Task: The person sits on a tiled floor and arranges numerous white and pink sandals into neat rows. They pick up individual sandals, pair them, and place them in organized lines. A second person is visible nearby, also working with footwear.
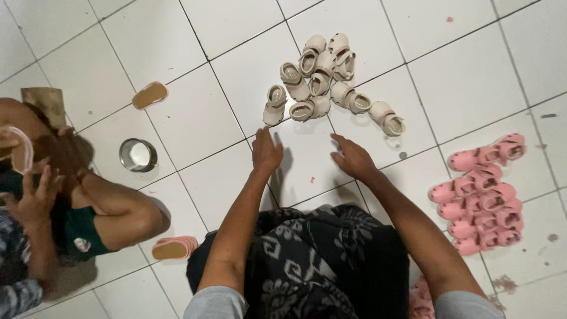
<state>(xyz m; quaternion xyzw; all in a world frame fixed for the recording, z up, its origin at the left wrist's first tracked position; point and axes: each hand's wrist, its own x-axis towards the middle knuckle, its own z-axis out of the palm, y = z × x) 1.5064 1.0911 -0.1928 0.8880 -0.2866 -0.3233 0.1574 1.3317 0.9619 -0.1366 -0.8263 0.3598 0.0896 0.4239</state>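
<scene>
A person's left hand (267, 152) and right hand (352, 157) rest apart, empty and flat on the white tiled floor (195, 118), just short of a heap of cream baby sandals (325, 80). Pink sandals (481, 198) are piled to the right; a round metal tin (138, 155) stands left.

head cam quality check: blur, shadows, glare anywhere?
Head view: the cream sandal pile and pink sandal pile are fairly sharp; the other person's hand at the left edge is motion-blurred. Left hand and right hand cast soft shadows on the floor tiles. Bright sheen inside the metal cup.
</scene>
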